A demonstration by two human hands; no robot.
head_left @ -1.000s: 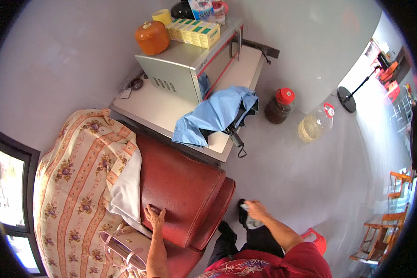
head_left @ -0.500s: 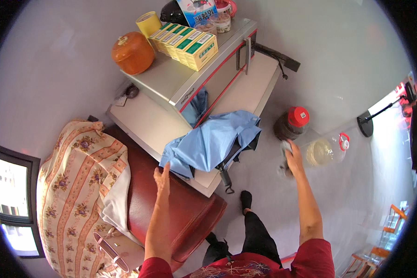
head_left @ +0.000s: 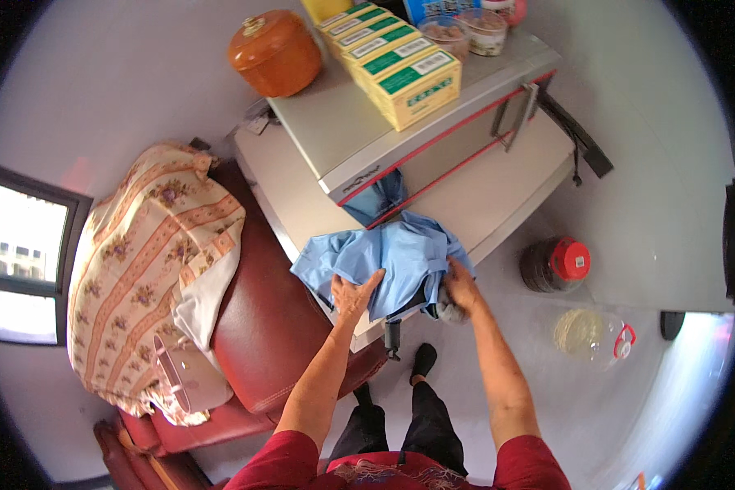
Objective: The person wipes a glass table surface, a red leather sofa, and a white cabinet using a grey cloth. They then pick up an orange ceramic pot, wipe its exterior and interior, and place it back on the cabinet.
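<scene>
A blue umbrella (head_left: 384, 253) with loose, crumpled fabric lies on the near corner of the white table. Its dark handle (head_left: 393, 339) hangs over the table edge. My left hand (head_left: 353, 298) rests on the near part of the fabric, thumb and fingers apart. At the umbrella's right edge, my right hand (head_left: 461, 290) is closed on a grey cloth (head_left: 451, 309). The fingers of that hand touch the blue fabric, and they partly hide the cloth.
A silver cabinet (head_left: 318, 135) on the white table (head_left: 514, 192) carries yellow boxes (head_left: 416, 90), an orange pot (head_left: 275, 53) and small tubs. A red leather sofa (head_left: 273, 318) stands left. On the floor at right are a red-lidded jar (head_left: 555, 264) and a clear jug (head_left: 594, 333).
My right hand has moved left with the grey cloth, from beside the jar to the umbrella. The left hand has moved right onto the fabric, which is bunched differently. The view has shifted.
</scene>
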